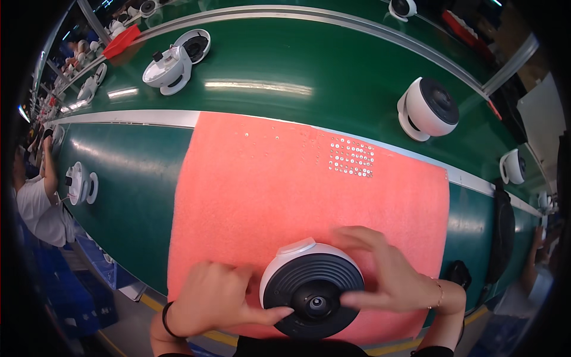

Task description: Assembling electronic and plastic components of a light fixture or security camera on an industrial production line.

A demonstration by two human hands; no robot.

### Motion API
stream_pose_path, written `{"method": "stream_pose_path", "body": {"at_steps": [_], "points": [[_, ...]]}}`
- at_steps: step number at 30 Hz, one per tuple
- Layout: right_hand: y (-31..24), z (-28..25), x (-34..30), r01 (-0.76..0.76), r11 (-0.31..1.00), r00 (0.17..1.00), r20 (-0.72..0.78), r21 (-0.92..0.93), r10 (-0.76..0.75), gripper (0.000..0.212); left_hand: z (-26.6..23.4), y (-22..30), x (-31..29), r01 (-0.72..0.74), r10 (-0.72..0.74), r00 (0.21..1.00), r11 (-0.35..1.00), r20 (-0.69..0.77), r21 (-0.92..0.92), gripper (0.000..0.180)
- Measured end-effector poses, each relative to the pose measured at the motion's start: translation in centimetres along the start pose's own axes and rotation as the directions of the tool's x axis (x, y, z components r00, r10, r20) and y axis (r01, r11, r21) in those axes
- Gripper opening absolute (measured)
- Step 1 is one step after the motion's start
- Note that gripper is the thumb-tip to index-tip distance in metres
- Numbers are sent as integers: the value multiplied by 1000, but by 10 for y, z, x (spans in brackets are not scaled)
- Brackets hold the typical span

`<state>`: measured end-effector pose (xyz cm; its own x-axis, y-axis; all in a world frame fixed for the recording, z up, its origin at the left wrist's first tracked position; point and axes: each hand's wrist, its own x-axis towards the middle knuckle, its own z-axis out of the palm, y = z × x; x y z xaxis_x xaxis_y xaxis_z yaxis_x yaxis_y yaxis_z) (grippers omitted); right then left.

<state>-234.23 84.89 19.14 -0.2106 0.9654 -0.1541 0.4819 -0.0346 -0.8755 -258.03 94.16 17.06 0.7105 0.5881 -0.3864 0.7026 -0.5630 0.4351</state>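
A round white device [313, 265] with a black ridged face and a lens-like centre sits at the near edge of a pink cloth mat [238, 196]. My left hand [211, 297] grips its left side, the thumb pressed on the lower left of the black face. Its other fingers are partly hidden by the hand itself. On the right, my right hand [389, 276] is spread, with the thumb over the black face near the centre. Its fingers stretch out past the upper right rim and are blurred by motion.
Small silvery screws [352, 157] stand in rows on the mat. Beyond it, a green conveyor [297, 65] carries a similar white unit [428, 110] and an opened housing [168, 70]. Another opened unit [80, 183] lies left of the mat. A co-worker [41, 199] is at far left.
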Motion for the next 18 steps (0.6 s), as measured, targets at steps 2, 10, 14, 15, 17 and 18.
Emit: {"method": "stream_pose_path", "body": {"at_steps": [2, 10, 14, 15, 17, 18], "points": [[11, 7, 1, -106, 987, 988, 121, 122, 92, 67, 8, -8, 12, -169, 232, 971, 823, 50, -543, 55], [-28, 10, 12, 45, 998, 995, -95, 32, -42, 80, -12, 10, 4, -466, 308, 885, 613, -350, -638, 83], [-17, 6, 38, 351, 899, 822, -373, -261, -430, 74, -24, 6, 13, -624, 387, 761, 657, -520, -424, 85], [-22, 5, 44, 332, 897, 801, -415, -291, -431, 72, -27, 4, 16, -639, 379, 742, 650, -553, -412, 85], [-28, 1, 52, 310, 912, 814, -420, -270, -401, 75, -30, -4, 25, -645, 353, 723, 654, -594, -397, 86], [-30, -2, 55, 276, 933, 840, -413, -232, -352, 78, -36, -7, 30, -653, 347, 725, 619, -594, -436, 87]]}}
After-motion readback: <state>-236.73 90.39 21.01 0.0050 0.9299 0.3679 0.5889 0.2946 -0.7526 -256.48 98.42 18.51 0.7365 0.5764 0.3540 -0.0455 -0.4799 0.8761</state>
